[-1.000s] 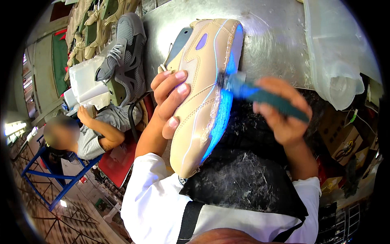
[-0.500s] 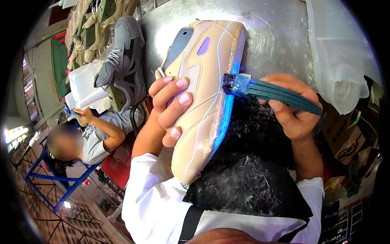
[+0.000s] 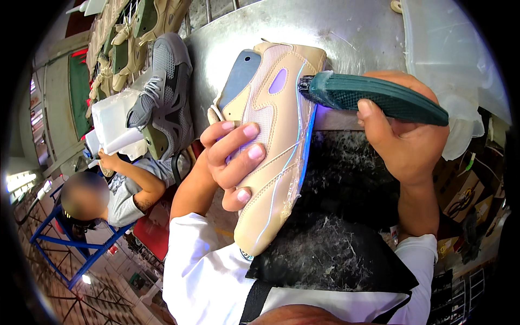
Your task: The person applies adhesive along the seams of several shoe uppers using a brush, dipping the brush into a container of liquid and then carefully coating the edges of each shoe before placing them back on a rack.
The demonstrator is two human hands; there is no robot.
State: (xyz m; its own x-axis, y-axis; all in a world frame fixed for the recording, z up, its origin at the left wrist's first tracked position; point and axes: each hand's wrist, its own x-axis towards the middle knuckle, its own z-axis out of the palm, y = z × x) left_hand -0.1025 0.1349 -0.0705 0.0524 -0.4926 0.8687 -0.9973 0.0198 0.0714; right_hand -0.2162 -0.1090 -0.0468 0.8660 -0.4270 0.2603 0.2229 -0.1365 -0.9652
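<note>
While your left hand (image 3: 230, 165) holds the beige shoe (image 3: 281, 130) with its fingers bent over the side, your right hand (image 3: 414, 141) grips a dark green brush (image 3: 387, 100) between thumb and fingers. The brush's dark tip is at the shoe's right edge, near the purple oval. The shoe slants between your black apron (image 3: 336, 254) and the metal table (image 3: 363, 49), left of which a grey shoe (image 3: 173, 97) shows.

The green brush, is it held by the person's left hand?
No, the right hand holds the brush; the left hand holds the beige shoe.
</note>
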